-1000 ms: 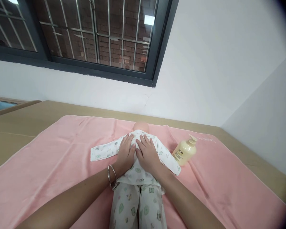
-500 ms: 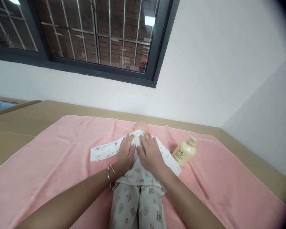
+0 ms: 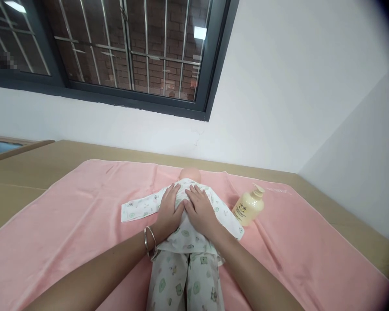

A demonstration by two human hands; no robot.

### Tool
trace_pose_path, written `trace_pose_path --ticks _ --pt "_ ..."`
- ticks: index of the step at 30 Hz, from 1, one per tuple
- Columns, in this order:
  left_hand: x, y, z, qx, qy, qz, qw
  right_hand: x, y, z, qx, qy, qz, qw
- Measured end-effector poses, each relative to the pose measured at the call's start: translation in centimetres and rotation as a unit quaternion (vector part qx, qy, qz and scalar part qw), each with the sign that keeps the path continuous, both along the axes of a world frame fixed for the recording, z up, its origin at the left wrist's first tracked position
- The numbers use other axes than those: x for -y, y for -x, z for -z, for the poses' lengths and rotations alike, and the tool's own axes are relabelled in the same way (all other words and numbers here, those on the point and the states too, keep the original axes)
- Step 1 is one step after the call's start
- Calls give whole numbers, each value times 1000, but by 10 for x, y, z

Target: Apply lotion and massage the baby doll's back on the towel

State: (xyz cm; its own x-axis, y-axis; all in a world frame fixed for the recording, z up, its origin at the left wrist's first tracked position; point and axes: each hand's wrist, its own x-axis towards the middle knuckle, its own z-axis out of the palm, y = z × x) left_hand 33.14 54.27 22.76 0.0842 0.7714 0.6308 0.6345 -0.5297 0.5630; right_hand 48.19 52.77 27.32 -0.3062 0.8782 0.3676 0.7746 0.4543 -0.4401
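A baby doll (image 3: 190, 173) lies on a pink cloth (image 3: 94, 233), its head at the far end and only the top of it showing. It is dressed in a white printed top (image 3: 187, 242) and matching trousers (image 3: 202, 280), with both sleeves spread out. Flat on the left side of the doll's upper body rests my left hand (image 3: 169, 214), fingers stretched, bangles at the wrist. My right hand (image 3: 201, 211) lies flat on the right side, fingers slightly apart. The thumbs meet near the middle. Neither hand grips anything.
Beside the doll's right-hand sleeve stands a pale yellow pump bottle (image 3: 249, 207). The cloth covers a wooden table (image 3: 35, 162) that reaches a white wall (image 3: 262, 108). Above is a dark-framed window (image 3: 204, 103) with metal bars. A blue item (image 3: 1, 147) shows at far left.
My hands have drawn slightly closer, and the thumb tips now come together on the doll's top. The whole view has shifted a little; the doll and bottle stay in place.
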Motion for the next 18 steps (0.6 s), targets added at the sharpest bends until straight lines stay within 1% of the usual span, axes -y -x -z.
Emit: trace_pose_path --ticks 5,7,10,12,14,15,17,18 --pt "2 0 -4 -18 7 -1 1000 -2 -2 -2 -5 15 -20 1000" --pt "3 1 -7 -45 -11 5 999 -4 -5 -7 5 22 -33 999" --pt "5 1 -18 -91 -55 24 994 -6 -13 -17 29 40 -73 996" --pt "6 0 -29 -94 -69 40 992 -7 -21 -27 28 56 -106 992" --pt "7 -3 -44 -60 -56 54 995 -7 -32 -38 24 72 -132 988" --pt "7 -6 -52 -29 -40 57 997 -6 -38 -45 25 82 -139 987" --pt "6 -16 -69 61 9 59 996 -1 -50 -60 31 101 -136 985" --pt "5 -24 -77 113 34 65 991 3 -57 -68 31 103 -125 986"
